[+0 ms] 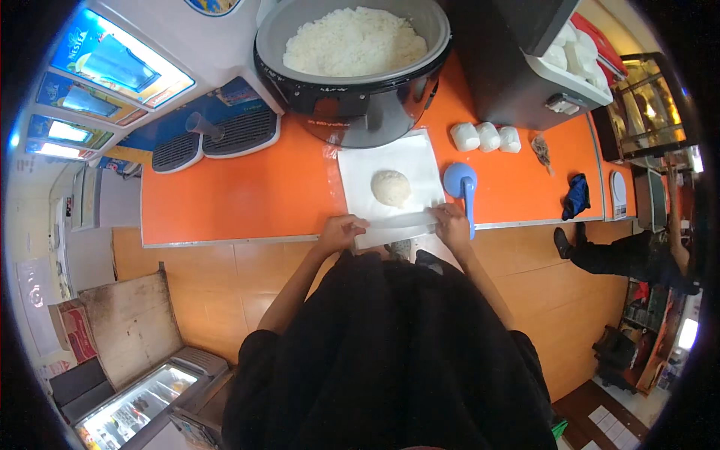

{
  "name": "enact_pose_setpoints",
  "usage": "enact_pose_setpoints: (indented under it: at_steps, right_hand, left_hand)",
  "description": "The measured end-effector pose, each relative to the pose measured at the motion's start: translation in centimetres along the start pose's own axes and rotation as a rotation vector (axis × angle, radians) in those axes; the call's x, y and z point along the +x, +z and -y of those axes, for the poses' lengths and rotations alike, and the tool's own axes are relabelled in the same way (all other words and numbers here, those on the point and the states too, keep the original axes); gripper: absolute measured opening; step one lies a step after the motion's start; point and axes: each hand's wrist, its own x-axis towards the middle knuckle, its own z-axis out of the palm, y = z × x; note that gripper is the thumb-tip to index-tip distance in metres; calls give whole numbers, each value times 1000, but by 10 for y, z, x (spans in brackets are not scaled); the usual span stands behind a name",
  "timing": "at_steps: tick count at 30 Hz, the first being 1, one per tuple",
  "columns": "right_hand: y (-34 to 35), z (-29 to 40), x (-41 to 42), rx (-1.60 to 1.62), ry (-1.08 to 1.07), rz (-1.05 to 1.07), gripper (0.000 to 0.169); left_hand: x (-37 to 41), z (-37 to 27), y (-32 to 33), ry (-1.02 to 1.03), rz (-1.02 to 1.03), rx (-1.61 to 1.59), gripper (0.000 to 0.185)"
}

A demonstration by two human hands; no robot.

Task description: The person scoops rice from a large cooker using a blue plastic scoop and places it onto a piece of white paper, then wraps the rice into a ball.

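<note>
A dome of white rice (391, 188) sits on a sheet of white paper (360, 160) laid on the orange counter. At the sheet's near edge, my left hand (341, 232) pinches one corner of the paper. My right hand (451, 225) grips the other corner, and the edge between them is lifted and curled. Close beside my right hand lies a blue rice scoop (460, 179), its handle reaching past the counter's edge. Beyond the paper stands a Miyako rice cooker (349, 104), open and heaped with cooked rice (357, 42).
Three white wrapped bundles (486, 138) stand in a row by a dark container (506, 79) piled with more bundles. A small plastic bag (541, 152), a blue cloth (576, 196) and a scale (618, 194) lie rightward. A drink dispenser (219, 138) stands left. Another person (624, 256) is at right.
</note>
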Motion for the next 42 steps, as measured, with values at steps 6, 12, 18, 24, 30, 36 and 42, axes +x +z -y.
enact_pose_setpoints:
  at_steps: [6, 12, 18, 24, 30, 36, 42]
  right_hand:
    - [1, -16, 41, 510, 263, 18, 23]
    - [30, -11, 78, 757, 445, -189, 22]
    - [63, -11, 67, 233, 394, -328, 17]
    - [38, 35, 53, -91, 163, -243, 43]
    - [41, 75, 41, -41, -276, 140, 60]
    - [35, 71, 45, -8, -266, 148, 66]
    - [35, 70, 45, 30, -263, 74, 65]
  left_hand:
    - [22, -21, -10, -226, -269, -177, 12]
    - [56, -7, 9, -139, -678, -522, 16]
    - [62, 48, 9, -488, -686, -626, 22]
    - [43, 19, 5, -312, -668, -244, 25]
    - [3, 19, -32, -463, -597, -117, 41]
    - [14, -15, -10, -863, -134, -586, 51]
    - [36, -10, -36, -492, -97, -286, 43]
